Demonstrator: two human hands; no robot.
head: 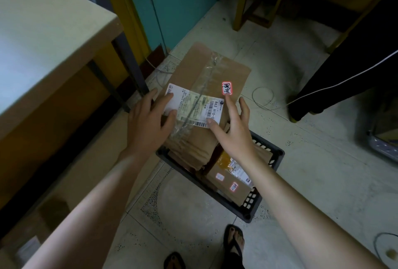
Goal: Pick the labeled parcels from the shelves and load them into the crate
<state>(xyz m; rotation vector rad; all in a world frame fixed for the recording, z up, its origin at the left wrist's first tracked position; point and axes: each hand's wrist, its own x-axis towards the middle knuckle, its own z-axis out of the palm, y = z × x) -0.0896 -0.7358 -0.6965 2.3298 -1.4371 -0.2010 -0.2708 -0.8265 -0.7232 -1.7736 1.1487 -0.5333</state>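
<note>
Both hands spread on taped cardboard parcel (slotted crate).

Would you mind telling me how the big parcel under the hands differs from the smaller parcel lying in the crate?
The big parcel lies across the crate, overhanging its far rim; the smaller parcel sits down inside. The big parcel carries one red-edged sticker, the smaller parcel two. Both hands, left hand and right hand, hover open over the big parcel only. Both are brown, taped and labelled.

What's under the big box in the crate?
The big box lies on smaller cardboard parcels in the crate. One shows labels; whatever is beneath its middle is hidden.
</note>
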